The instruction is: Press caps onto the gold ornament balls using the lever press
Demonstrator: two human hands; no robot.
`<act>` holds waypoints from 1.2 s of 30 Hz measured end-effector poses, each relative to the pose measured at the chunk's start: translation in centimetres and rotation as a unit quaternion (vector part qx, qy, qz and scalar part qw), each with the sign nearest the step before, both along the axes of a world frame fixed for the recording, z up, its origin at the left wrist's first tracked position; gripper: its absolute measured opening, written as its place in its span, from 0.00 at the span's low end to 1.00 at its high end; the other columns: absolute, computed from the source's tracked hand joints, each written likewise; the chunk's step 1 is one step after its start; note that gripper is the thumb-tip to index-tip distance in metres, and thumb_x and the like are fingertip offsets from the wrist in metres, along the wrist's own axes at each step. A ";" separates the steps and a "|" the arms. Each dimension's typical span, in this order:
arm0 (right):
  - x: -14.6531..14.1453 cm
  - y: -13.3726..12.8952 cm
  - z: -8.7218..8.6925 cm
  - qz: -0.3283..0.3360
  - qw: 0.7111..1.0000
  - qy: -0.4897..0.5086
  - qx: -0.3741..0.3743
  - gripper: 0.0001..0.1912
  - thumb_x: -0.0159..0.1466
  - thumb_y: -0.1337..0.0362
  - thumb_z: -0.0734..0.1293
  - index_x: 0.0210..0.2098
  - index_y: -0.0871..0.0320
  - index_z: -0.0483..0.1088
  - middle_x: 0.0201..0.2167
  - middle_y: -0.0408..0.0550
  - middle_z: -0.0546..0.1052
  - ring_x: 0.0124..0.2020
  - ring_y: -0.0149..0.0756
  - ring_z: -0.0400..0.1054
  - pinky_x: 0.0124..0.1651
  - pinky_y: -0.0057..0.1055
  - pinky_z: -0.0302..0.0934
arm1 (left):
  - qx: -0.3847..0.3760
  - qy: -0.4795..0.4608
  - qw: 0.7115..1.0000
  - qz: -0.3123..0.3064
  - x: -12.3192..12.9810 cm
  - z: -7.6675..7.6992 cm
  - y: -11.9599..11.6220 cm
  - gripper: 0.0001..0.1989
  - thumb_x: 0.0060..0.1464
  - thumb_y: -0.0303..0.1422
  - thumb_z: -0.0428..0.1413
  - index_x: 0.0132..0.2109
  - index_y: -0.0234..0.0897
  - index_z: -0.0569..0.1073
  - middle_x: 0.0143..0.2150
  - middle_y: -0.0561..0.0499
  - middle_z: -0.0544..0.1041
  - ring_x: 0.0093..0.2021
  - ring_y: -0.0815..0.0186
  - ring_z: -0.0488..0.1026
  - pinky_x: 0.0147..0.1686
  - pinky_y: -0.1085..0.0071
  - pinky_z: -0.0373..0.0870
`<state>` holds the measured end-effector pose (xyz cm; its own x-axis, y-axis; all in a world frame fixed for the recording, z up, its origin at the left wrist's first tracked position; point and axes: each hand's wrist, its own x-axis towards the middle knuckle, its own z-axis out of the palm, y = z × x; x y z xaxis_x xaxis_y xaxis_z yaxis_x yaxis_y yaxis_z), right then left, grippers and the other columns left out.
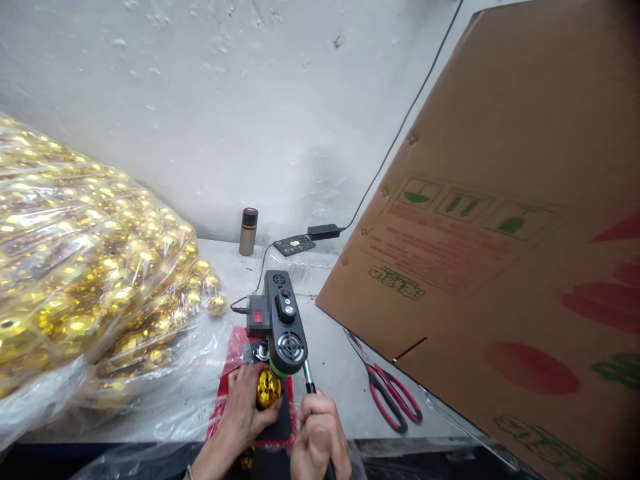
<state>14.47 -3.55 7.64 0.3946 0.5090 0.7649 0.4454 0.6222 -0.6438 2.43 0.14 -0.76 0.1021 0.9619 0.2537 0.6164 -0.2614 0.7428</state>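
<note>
My left hand point(245, 408) is closed around a shiny gold faceted ball point(269, 389), holding it under the front end of a black bench machine point(286, 323). The machine has round vents and buttons on top and stands over a red and black base point(227, 393). My right hand point(319, 430) is wrapped round the dark grip of a metal lever point(309, 379) at the machine's right side. Another gold ball point(247, 457) shows low down, below the table edge, between my forearms.
A clear bag of gold balls point(100, 267) fills the left. A large cardboard box point(475, 220) leans at the right, beside red-handled scissors point(393, 397). Behind are a small bottle point(249, 231), a black panel point(295, 245) and a cabled adapter point(323, 231).
</note>
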 end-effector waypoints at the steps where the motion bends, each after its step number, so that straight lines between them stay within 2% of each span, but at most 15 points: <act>1: -0.1 0.0 0.0 -0.010 1.000 -0.001 0.013 0.23 0.78 0.63 0.57 0.25 0.52 0.62 0.22 0.37 0.70 0.23 0.30 0.64 0.48 0.33 0.67 | 0.001 -0.001 1.000 -0.001 0.0 0.0 0.0 0.18 0.52 0.31 0.63 0.52 0.41 0.78 0.46 0.45 0.83 0.49 0.48 0.78 0.52 0.53 0.72; 3: -0.5 0.1 0.2 -0.028 0.998 -0.009 0.046 0.22 0.77 0.65 0.57 0.25 0.52 0.62 0.23 0.36 0.69 0.23 0.29 0.63 0.46 0.31 0.66 | 0.001 0.000 1.000 0.000 0.1 0.2 0.1 0.20 0.51 0.31 0.63 0.53 0.40 0.77 0.47 0.44 0.83 0.49 0.47 0.78 0.52 0.51 0.72; 8: -0.9 0.5 0.6 -0.031 0.998 0.000 0.051 0.22 0.77 0.66 0.55 0.25 0.53 0.60 0.23 0.36 0.67 0.23 0.28 0.62 0.42 0.29 0.64 | -0.017 0.007 1.000 -0.006 0.2 0.6 0.4 0.21 0.50 0.32 0.63 0.53 0.39 0.77 0.48 0.42 0.84 0.50 0.45 0.79 0.53 0.48 0.72; 15: -0.8 0.3 0.0 -0.033 0.999 0.001 0.040 0.23 0.77 0.64 0.57 0.24 0.53 0.61 0.22 0.36 0.68 0.23 0.28 0.61 0.37 0.28 0.63 | -0.019 0.014 1.000 -0.004 0.2 0.8 0.4 0.22 0.50 0.33 0.63 0.54 0.39 0.77 0.49 0.41 0.84 0.51 0.44 0.81 0.55 0.45 0.73; 25: -1.1 0.7 -0.1 -0.047 0.997 0.007 0.059 0.23 0.78 0.63 0.56 0.24 0.53 0.60 0.23 0.35 0.66 0.23 0.27 0.60 0.46 0.28 0.66 | 0.011 0.026 0.999 0.017 0.7 -0.2 0.4 0.20 0.49 0.34 0.63 0.51 0.37 0.77 0.46 0.40 0.84 0.49 0.43 0.81 0.53 0.44 0.74; 29: -1.0 0.7 -0.6 -0.048 0.996 -0.005 0.070 0.23 0.78 0.63 0.56 0.24 0.53 0.60 0.22 0.35 0.67 0.22 0.28 0.60 0.46 0.30 0.67 | 0.018 0.026 0.999 0.017 0.7 -0.5 0.5 0.21 0.49 0.34 0.63 0.52 0.37 0.77 0.47 0.40 0.84 0.49 0.43 0.81 0.53 0.44 0.73; 33: -1.0 0.7 -1.4 -0.056 0.996 -0.007 0.074 0.24 0.78 0.64 0.56 0.24 0.53 0.60 0.21 0.37 0.68 0.21 0.29 0.62 0.41 0.31 0.68 | 0.025 0.032 0.999 0.025 0.8 -0.7 0.4 0.20 0.49 0.34 0.63 0.50 0.39 0.77 0.45 0.42 0.84 0.48 0.44 0.81 0.52 0.47 0.74; 36: -1.4 0.9 -1.9 -0.058 0.995 -0.001 0.079 0.25 0.79 0.62 0.56 0.24 0.53 0.61 0.21 0.37 0.68 0.21 0.28 0.62 0.44 0.32 0.68 | 0.029 0.033 0.999 0.028 0.8 -0.8 0.3 0.20 0.48 0.33 0.64 0.50 0.40 0.77 0.45 0.43 0.84 0.48 0.45 0.81 0.52 0.47 0.74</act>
<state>13.10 -2.63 5.78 0.4422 0.3339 0.8324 0.5208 0.6601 -0.5414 3.23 0.46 -1.60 0.0663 0.9504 0.3040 0.6782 -0.2664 0.6849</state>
